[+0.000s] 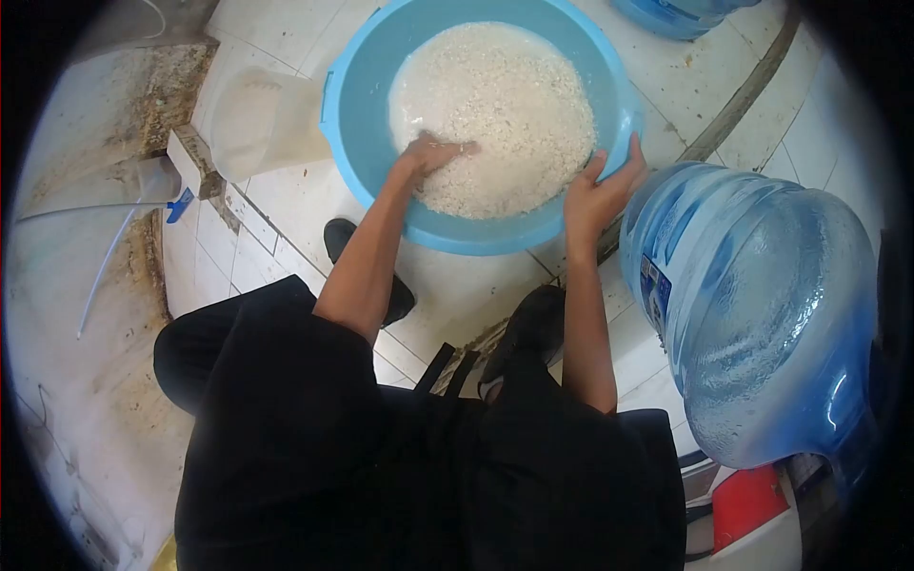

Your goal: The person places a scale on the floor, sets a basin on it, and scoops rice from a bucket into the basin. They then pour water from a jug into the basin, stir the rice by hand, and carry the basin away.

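A light blue plastic basin (pixel 447 240) stands on the tiled floor in front of my feet. White rice grains (pixel 505 105) in cloudy water lie in it. My left hand (pixel 433 154) reaches over the near rim and dips into the rice, a digit stretched out to the right; its other fingers are partly sunk from sight. At the right side of the basin, my right hand (pixel 602 190) grips the rim, thumb towards the inside and fingers along the outside.
A large blue water jug (pixel 752 305) leans close by my right arm, and part of another (pixel 671 14) shows at the top. Left of the basin stands a translucent pitcher (pixel 271 124). A blue clip-like piece (pixel 179 205) and thin hose are by the stained wall.
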`<action>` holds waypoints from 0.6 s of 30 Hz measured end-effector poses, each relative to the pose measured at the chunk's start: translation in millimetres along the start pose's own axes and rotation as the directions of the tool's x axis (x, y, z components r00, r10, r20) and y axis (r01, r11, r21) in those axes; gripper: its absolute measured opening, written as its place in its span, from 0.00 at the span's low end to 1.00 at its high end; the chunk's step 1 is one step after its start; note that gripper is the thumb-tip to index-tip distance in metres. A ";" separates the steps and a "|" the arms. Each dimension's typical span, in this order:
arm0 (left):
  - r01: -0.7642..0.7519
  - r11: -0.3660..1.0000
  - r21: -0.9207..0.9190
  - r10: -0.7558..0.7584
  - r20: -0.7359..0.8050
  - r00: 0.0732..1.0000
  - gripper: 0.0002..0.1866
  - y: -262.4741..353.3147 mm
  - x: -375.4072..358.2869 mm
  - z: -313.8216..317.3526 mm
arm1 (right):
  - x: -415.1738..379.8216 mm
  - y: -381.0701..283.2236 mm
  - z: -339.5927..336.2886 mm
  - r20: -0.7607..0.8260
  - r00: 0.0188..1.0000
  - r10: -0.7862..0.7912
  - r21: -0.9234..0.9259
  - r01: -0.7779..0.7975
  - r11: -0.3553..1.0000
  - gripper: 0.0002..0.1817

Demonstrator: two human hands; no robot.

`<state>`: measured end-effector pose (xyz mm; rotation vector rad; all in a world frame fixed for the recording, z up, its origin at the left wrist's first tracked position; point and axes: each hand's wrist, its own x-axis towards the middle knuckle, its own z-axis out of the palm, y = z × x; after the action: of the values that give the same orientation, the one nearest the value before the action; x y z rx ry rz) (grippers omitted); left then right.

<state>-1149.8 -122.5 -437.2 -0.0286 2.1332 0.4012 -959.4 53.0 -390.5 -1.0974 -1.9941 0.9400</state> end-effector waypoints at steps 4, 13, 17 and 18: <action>0.095 0.952 -0.292 0.012 0.344 0.939 0.54 8.8 -31.7 3.2 | -3.4 -3.3 -0.7 -0.015 0.999 0.045 0.004 -0.045 0.999 0.27; -0.055 0.622 -0.781 0.322 0.191 0.927 0.25 57.2 -5.8 -11.1 | -3.2 4.6 -1.9 0.019 0.998 0.067 -0.006 -0.067 0.998 0.27; -0.544 0.817 -0.190 0.557 0.016 0.831 0.34 107.4 27.2 4.4 | -1.2 -1.9 -2.5 0.012 0.998 0.054 0.015 -0.054 0.998 0.27; -0.614 0.774 0.157 0.615 0.048 0.787 0.40 115.9 40.0 18.8 | -2.6 -2.2 -3.5 0.017 0.998 0.057 0.010 -0.057 0.998 0.27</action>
<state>-1177.2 -2.0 -447.7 0.7910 2.1333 0.5982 -956.3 50.8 -387.4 -1.1496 -1.9785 0.9914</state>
